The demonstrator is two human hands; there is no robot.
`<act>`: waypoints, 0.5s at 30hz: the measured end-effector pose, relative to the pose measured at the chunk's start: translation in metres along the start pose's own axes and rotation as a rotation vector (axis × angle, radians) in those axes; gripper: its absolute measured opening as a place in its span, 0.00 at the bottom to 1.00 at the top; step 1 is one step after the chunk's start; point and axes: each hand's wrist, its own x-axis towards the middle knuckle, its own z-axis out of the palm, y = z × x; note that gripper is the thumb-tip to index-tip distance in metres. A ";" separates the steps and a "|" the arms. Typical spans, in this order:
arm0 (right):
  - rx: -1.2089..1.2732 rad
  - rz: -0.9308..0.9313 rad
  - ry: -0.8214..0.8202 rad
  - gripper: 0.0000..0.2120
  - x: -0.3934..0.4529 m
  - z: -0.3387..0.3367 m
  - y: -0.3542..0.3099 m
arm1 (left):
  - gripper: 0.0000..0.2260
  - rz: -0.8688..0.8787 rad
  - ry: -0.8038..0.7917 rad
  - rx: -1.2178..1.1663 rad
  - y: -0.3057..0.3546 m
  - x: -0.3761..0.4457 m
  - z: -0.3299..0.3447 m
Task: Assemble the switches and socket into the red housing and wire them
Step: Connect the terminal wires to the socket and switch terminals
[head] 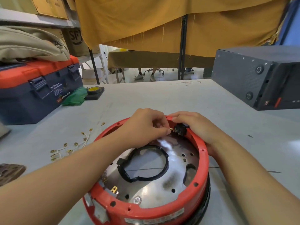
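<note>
Wiring of a switch (179, 129) appears to be the step in hand. Red housing (201, 189) lies open side up on the table (170, 98); the black switch sits in its wall at 12 o'clock, terminals facing inward for access. Right hand (197, 125) curls over the rim at 1 o'clock, fingers over the switch body, probably bracing it against the push. Left hand (146, 127) pinches a brass terminal (170, 129) just at 9 o'clock of the switch pins, aligned for insertion. Spare wires (71, 146) lie on the table at 9 o'clock of the housing.
</note>
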 end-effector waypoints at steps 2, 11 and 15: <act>0.002 0.004 0.006 0.11 0.000 0.000 0.000 | 0.02 0.000 -0.005 0.022 0.001 0.000 0.001; -0.014 0.007 0.017 0.11 0.000 0.000 0.000 | 0.02 -0.009 -0.017 0.036 0.004 -0.001 0.002; -0.012 0.011 0.017 0.11 -0.001 0.000 -0.001 | 0.02 -0.008 -0.021 0.041 0.005 -0.002 0.003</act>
